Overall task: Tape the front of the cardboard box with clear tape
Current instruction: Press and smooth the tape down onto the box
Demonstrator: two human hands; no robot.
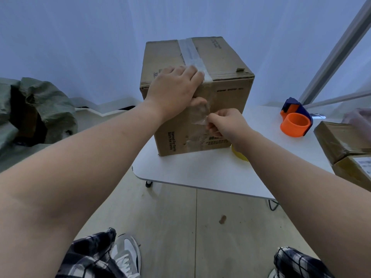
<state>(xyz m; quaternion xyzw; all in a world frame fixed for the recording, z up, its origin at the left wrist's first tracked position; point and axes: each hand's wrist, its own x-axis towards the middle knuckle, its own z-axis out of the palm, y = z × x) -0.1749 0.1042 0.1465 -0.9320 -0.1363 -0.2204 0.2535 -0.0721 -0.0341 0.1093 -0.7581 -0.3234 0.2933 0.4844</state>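
2 hands are on the cardboard box (200, 109), which stands upright near the left corner of the white desk (200, 173). A strip of clear tape (190, 55) already runs along the top seam toward the person and folds over the near top edge. The left hand (174, 89) lies flat and spread on that edge, palm down, fingers pressing the fold, thumb down on the front face; it grips nothing, only pins the tape. The right hand (222, 122) is lower on the front face, fingers pinched tight on the loose, crinkled tail of the tape (199, 117), which lifts off the cardboard just left of its fingertips. The strip's long axis runs straight down the front face from the left hand to the right, so I judge the coming move to be a downward pull and press toward the printed label (210, 140) near the bottom. The right hand is the nearer one to the free end and looks set to do it while the left anchors above. The tail looks wrinkled, so it may stick with creases. An orange and blue tape dispenser (296, 120) sits well apart to the right on the desk, unused, and a yellow roll (239, 154) peeks out under the right wrist.
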